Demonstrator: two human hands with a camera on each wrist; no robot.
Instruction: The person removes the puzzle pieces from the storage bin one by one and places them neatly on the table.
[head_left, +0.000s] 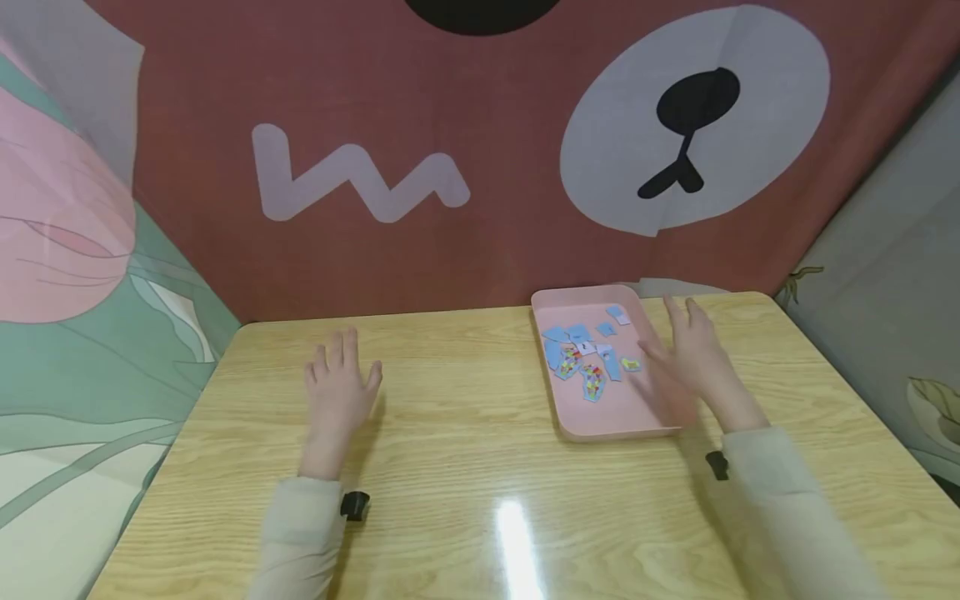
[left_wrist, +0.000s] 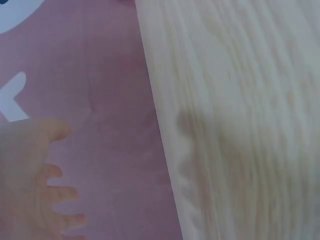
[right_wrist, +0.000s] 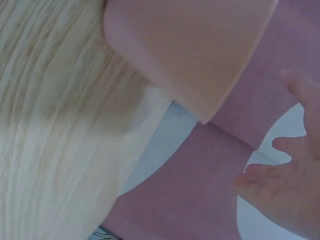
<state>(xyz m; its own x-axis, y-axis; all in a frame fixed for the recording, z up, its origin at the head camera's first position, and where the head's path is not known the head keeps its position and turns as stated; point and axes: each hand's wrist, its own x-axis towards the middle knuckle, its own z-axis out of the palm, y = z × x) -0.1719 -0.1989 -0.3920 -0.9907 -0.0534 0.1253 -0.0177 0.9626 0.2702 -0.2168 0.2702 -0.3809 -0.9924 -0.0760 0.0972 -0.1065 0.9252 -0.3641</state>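
Observation:
A pink tray [head_left: 622,417] lies toward the back right of the table, with several flat jigsaw puzzle pieces [head_left: 592,382] in it, mostly light blue with some multicoloured patches. My right hand [head_left: 697,354] is over the tray's right side, fingers spread and holding nothing. In the right wrist view that hand [right_wrist: 290,170] shows at the right edge, apart from the tray's outer wall [right_wrist: 190,50]. On the left, my left hand [head_left: 337,396] hovers above the wood, fingers extended and nothing in it; the left wrist view shows its fingers [left_wrist: 64,194] spread.
The wooden table [head_left: 442,467] ends at the back against a reddish-brown curtain [head_left: 420,258] with a bear print. Patterned cloth [head_left: 67,350] hangs on the left, and grey cloth [head_left: 892,217] on the right. Each wrist carries a small black camera mount [head_left: 355,505].

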